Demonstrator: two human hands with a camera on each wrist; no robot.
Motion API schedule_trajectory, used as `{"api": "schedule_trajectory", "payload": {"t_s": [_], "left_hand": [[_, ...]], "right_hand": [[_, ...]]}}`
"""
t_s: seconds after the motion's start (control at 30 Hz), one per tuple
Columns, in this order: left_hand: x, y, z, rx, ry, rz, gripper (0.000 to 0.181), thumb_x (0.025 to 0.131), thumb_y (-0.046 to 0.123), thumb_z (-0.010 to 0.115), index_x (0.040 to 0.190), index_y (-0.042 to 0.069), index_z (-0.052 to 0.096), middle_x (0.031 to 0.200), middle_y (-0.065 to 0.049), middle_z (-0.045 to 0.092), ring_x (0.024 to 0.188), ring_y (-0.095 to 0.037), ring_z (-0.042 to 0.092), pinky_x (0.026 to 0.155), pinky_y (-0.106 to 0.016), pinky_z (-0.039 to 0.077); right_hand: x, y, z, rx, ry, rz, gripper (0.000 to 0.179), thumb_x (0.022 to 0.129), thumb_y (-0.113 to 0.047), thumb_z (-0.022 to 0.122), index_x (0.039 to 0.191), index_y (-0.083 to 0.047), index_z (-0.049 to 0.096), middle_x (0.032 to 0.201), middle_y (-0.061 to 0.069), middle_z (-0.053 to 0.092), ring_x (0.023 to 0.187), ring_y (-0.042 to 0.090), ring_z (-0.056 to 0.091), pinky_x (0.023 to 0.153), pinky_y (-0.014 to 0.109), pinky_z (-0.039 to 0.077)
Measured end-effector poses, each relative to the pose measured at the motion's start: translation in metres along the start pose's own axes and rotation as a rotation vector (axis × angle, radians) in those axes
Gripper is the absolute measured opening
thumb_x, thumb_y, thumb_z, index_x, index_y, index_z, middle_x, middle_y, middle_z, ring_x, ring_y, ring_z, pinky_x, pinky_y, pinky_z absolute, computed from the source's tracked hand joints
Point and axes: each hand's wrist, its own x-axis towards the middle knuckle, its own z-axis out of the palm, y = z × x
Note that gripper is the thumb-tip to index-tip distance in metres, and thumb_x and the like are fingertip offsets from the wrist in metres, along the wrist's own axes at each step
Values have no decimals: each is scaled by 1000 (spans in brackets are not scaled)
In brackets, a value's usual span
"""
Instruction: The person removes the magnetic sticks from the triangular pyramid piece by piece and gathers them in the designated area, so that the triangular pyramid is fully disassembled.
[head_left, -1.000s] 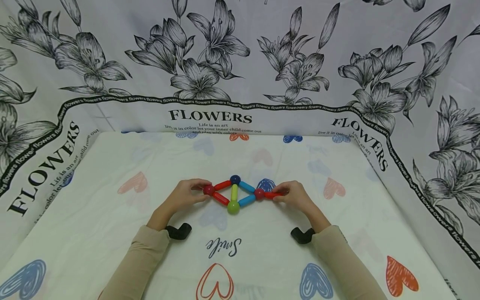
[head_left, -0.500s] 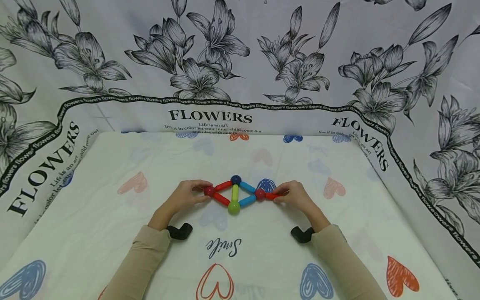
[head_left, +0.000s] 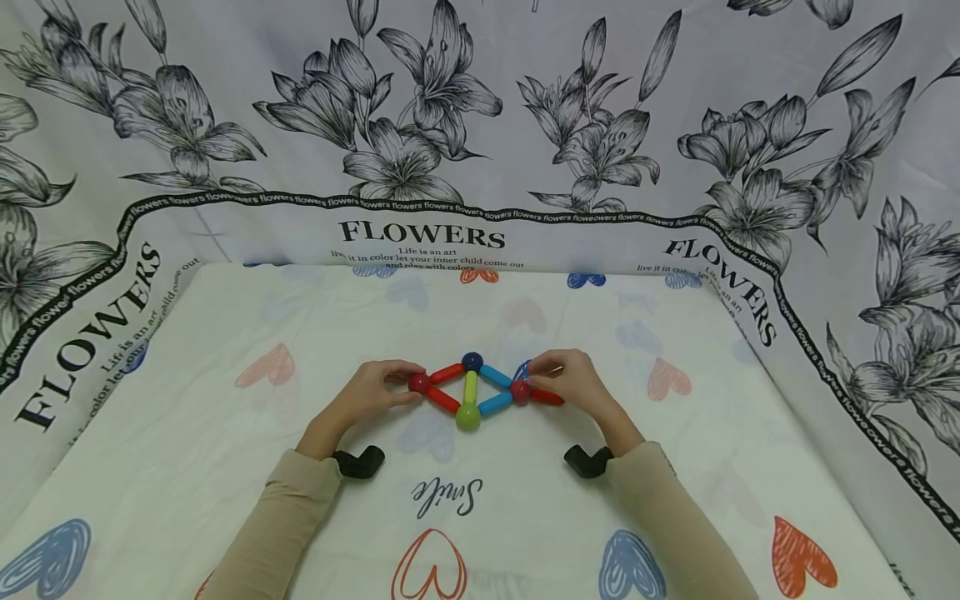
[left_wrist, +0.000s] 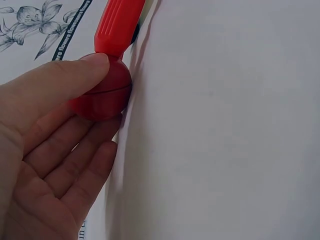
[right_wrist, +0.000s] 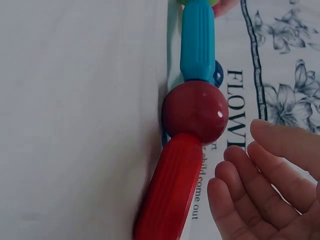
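A flat frame of magnetic rods and balls lies on the cloth in the head view: two red rods, two blue rods point(head_left: 495, 403) and a green rod point(head_left: 470, 387) form two triangles. Dark blue ball point(head_left: 472, 361) and green ball point(head_left: 468, 417) join the middle. My left hand point(head_left: 366, 393) pinches the left red ball point(head_left: 418, 382) between thumb and fingers. From the right red ball point(head_left: 520, 391) another red rod point(head_left: 549, 397) sticks out to the right. Just behind that rod is my right hand point(head_left: 577, 382), its fingers loosely bent and apart from the rod point(right_wrist: 170, 192) in the right wrist view.
A white cloth point(head_left: 337, 533) printed with hearts and the word Smile covers the table. Floral fabric point(head_left: 480, 125) rises behind and along both sides. Black wrist mounts point(head_left: 360, 462) show at both sleeves.
My right hand has let go of the outer red rod and shifted left and slightly back, beside the right red ball. The frame and my left hand have hardly moved.
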Motion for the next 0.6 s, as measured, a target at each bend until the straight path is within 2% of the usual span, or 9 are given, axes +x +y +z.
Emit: {"api": "schedule_trajectory", "payload": {"t_s": [0.33,0.6], "left_hand": [[1,1,-3,17,-21,-45,42,82,20,76,120,6,67,121,-15,69,112,-30,64,101,-46,51],[1,2,-4,14,-29,-68,41,82,19,76,120,5,67,120,-15,69,111,-30,65,100,-45,52]], "right_hand": [[20,-21,16,84,-50,-41,22,86,-13,71,104,0,71,103,15,73,95,24,68,88,34,59],[36,-36,31,81,-114,-98,22,86,-15,72,106,-3,71,105,13,73,99,24,68,91,33,58]]}}
